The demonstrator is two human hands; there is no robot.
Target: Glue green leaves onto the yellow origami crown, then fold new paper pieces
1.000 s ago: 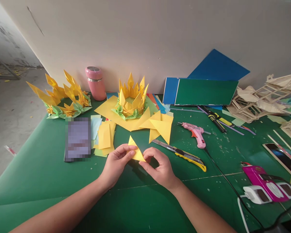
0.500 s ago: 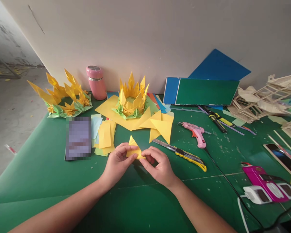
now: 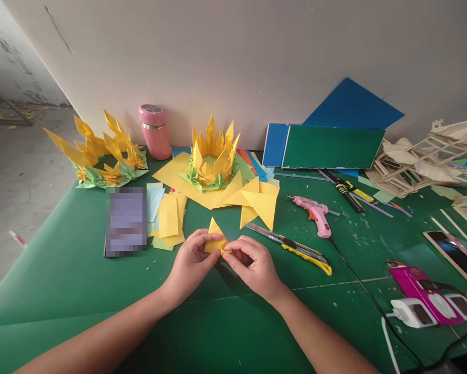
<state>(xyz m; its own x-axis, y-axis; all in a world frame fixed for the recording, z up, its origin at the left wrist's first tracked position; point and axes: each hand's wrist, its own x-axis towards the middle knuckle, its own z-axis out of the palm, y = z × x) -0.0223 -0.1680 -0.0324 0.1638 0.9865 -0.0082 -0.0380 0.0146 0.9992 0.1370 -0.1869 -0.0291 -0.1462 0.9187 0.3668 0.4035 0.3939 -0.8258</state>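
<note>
Between my two hands is a small folded piece of yellow paper (image 3: 214,228), its pointed tip upward. My left hand (image 3: 192,258) grips its left side with thumb and fingers. My right hand (image 3: 254,262) pinches its lower right corner, and the fingertips of both hands nearly meet there. Part of the paper is hidden behind the fingers. Just beyond lie loose yellow paper pieces (image 3: 261,205) and a yellow paper crown (image 3: 213,169) with green leaves. A utility knife (image 3: 291,246) with its blade out rests right of my right hand.
Another paper crown (image 3: 104,156) stands at the far left, near a pink flask (image 3: 155,132). A tablet-like device (image 3: 126,221) and stacked paper slips (image 3: 169,215) lie left. To the right are a pink glue gun (image 3: 315,215) with its cord, a magenta power strip (image 3: 428,293) and wooden stick models (image 3: 408,161).
The lower right corner of the yellow paper is now bent inward under my right fingertips. Both hands have otherwise barely moved.
</note>
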